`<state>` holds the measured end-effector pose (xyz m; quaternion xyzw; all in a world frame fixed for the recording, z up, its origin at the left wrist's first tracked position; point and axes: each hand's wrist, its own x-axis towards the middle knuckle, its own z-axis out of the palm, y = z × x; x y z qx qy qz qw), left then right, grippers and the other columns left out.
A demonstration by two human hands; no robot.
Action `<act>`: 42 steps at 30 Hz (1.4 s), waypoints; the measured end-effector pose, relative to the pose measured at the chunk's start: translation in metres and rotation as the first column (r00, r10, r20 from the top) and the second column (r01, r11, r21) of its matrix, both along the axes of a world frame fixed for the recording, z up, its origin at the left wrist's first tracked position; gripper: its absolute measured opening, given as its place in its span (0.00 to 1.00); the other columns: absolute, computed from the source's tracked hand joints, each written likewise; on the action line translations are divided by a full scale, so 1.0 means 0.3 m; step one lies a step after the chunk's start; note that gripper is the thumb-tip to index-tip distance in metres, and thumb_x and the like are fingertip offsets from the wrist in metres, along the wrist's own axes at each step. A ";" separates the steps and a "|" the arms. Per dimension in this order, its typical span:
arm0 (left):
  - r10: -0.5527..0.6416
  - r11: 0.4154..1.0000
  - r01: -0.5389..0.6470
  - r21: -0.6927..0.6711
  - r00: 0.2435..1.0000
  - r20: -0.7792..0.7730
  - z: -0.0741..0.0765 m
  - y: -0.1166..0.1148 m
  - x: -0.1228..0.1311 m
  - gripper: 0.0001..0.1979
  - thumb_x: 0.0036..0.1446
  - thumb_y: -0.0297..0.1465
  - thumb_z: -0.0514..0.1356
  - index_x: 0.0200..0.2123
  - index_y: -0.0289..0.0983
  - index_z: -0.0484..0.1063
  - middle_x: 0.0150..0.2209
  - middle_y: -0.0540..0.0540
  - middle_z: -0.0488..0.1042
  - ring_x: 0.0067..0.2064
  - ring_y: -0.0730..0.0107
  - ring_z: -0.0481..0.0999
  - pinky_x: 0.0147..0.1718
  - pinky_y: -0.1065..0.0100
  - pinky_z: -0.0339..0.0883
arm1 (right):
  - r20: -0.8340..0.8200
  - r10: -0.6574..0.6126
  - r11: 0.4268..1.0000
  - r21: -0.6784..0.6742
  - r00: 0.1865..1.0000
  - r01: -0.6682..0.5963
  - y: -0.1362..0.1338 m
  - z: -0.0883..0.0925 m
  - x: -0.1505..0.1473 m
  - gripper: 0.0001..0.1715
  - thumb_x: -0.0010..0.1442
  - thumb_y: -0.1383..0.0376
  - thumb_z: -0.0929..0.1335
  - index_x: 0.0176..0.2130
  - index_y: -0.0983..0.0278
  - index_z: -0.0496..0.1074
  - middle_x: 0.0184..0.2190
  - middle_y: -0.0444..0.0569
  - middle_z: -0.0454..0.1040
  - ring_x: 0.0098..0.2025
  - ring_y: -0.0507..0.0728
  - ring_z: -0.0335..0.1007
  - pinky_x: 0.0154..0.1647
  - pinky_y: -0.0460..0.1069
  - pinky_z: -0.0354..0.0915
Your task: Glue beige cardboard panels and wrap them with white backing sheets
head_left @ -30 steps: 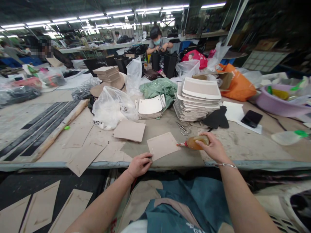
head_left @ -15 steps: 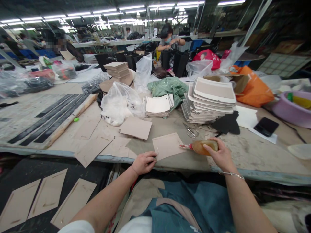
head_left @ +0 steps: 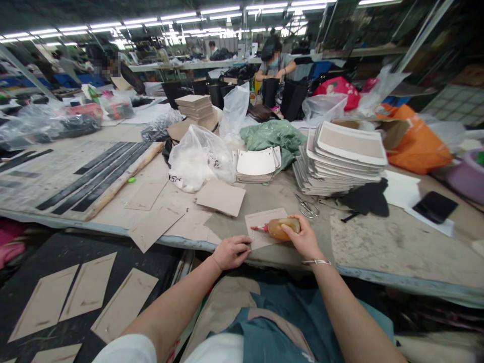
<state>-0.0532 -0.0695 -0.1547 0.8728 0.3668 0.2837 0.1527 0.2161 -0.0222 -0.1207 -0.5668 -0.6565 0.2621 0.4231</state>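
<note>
Bottle [head_left: 282, 228] of translucent plastic, about filled with amber liquid and fitted with a red nozzle [head_left: 260, 228], is held on its side above a plain beige card panel [head_left: 269, 243] at the near edge of the worktable [head_left: 363, 242]. The nozzle points left; whether its tip touches the card I cannot tell. The right hand [head_left: 305, 241] grasps the bottle by its base end, thumb on the near side. The left hand [head_left: 232, 252] has its fingers curled at the panel's near left corner; whether they pinch or merely press it cannot be told from here. Scissors [head_left: 308, 207] lie just beyond the bottle, towards the tall stack of cards [head_left: 340, 156] at far right. At near left, on a black surface [head_left: 22, 280], beige panels [head_left: 87, 288] bear brown streaks near their edges. As to writing, a clear bag [head_left: 191, 156] on the far side carries black handwritten characters at two spots, apparently including a 5, the remainder illegible. White lettering on the teal apron [head_left: 272, 330] is cut off. No brand can be read on the bottle.
</note>
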 end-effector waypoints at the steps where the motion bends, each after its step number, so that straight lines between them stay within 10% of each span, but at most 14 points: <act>1: 0.004 1.000 -0.004 -0.004 1.000 -0.002 -0.001 0.000 0.000 0.08 0.56 0.29 0.55 0.32 0.39 0.74 0.45 0.45 0.74 0.46 0.69 0.74 0.46 0.67 0.70 | 0.012 0.032 0.999 -0.017 0.999 -0.032 -0.003 0.010 0.010 0.20 0.51 0.53 0.68 0.41 0.61 0.66 0.40 0.50 0.69 0.42 0.60 0.66 0.45 0.55 0.62; 6: 0.008 1.000 -0.008 -0.001 1.000 0.019 -0.007 0.000 0.000 0.09 0.56 0.30 0.55 0.32 0.39 0.75 0.43 0.44 0.74 0.46 0.69 0.74 0.47 0.68 0.69 | 0.052 0.163 0.982 -0.101 0.985 -0.157 -0.002 0.048 0.046 0.20 0.52 0.54 0.68 0.42 0.60 0.66 0.41 0.48 0.70 0.41 0.59 0.67 0.44 0.54 0.63; 13: 0.019 1.000 -0.019 -0.003 0.999 0.028 -0.010 0.000 -0.001 0.08 0.56 0.31 0.55 0.32 0.39 0.75 0.41 0.44 0.74 0.45 0.68 0.73 0.46 0.67 0.69 | 0.044 0.005 1.000 0.022 0.999 -0.006 0.045 0.016 0.005 0.20 0.51 0.53 0.67 0.41 0.61 0.66 0.40 0.50 0.70 0.41 0.60 0.66 0.44 0.56 0.63; 24: 0.022 1.000 -0.022 -0.003 0.999 0.025 0.002 0.000 -0.002 0.07 0.56 0.31 0.56 0.32 0.39 0.75 0.41 0.43 0.73 0.45 0.67 0.73 0.46 0.66 0.69 | -0.124 0.183 0.942 -0.263 0.975 -0.210 -0.026 0.028 0.073 0.22 0.49 0.52 0.69 0.41 0.60 0.65 0.33 0.45 0.71 0.33 0.57 0.68 0.36 0.51 0.66; 42: 0.044 0.988 -0.022 -0.156 0.990 0.134 0.024 0.011 0.007 0.06 0.53 0.31 0.58 0.28 0.37 0.74 0.37 0.41 0.74 0.44 0.65 0.74 0.44 0.63 0.70 | -0.090 0.103 0.986 -0.120 0.991 -0.114 -0.032 -0.037 0.102 0.21 0.50 0.53 0.68 0.42 0.59 0.66 0.38 0.46 0.71 0.37 0.58 0.68 0.39 0.52 0.64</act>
